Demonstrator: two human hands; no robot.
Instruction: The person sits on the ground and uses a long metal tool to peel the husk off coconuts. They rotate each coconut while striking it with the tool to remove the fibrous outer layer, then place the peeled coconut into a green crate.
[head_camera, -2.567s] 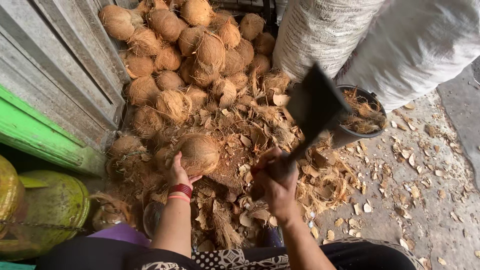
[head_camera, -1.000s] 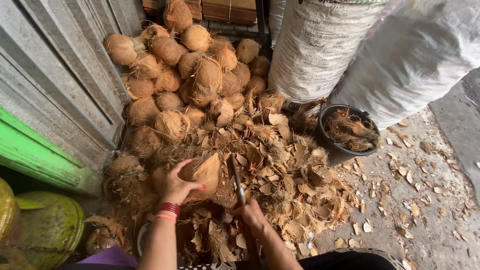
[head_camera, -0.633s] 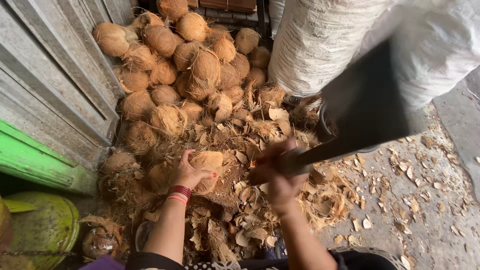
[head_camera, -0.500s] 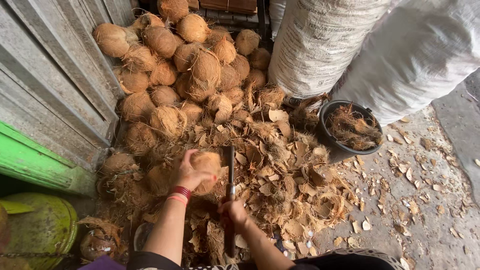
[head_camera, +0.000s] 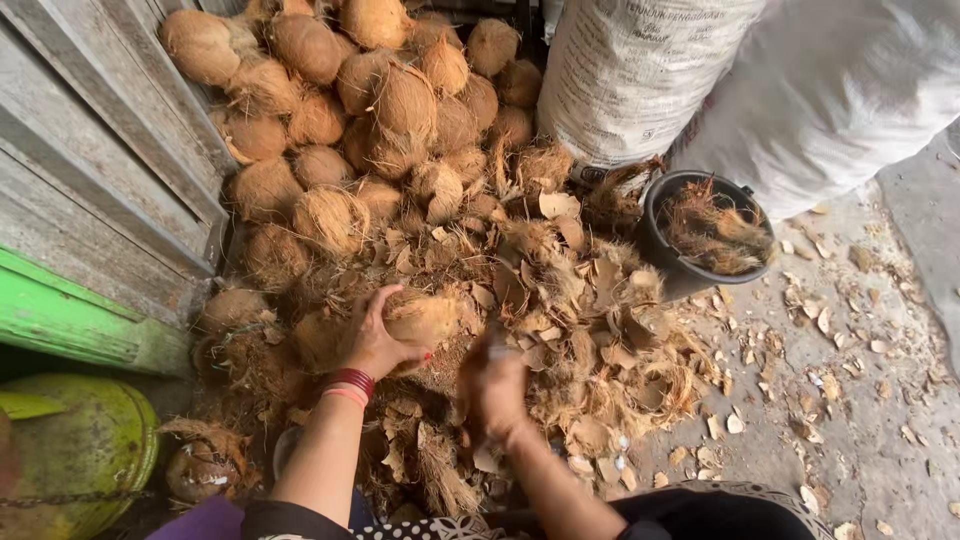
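Containers first: round black plastic bucket (head_camera: 668, 245) sits on the ground at the right edge of the husk heap, stuffed with stringy brown coconut fibre (head_camera: 715, 228). Just behind it, touching or nearly so, two big white woven sacks (head_camera: 720, 80) stand bulging full; can't see what's in them. Bottom left corner has a rounded green metal canister (head_camera: 85, 450) with a chain across it, tucked under a bright green painted ledge (head_camera: 70, 320).

Left hand (head_camera: 375, 340), with red bangles at the wrist, has its fingers wrapped round a partly husked tan coconut (head_camera: 420, 318), pressing it down on the middle of the heap of loose brown husk scraps (head_camera: 560, 330). Right hand (head_camera: 492, 385) is just beside it, blurred, fingers clenched like a fist; whatever it's gripping is too smeared to make out.

Behind all that, a pile of whole hairy brown coconuts (head_camera: 380, 110) is stacked against the grey weathered wooden wall (head_camera: 100, 170) and right up to the sacks. Pale shell chips (head_camera: 820, 350) are scattered over the concrete floor (head_camera: 880, 450) on the right. Husk litter rings the held coconut on every side.
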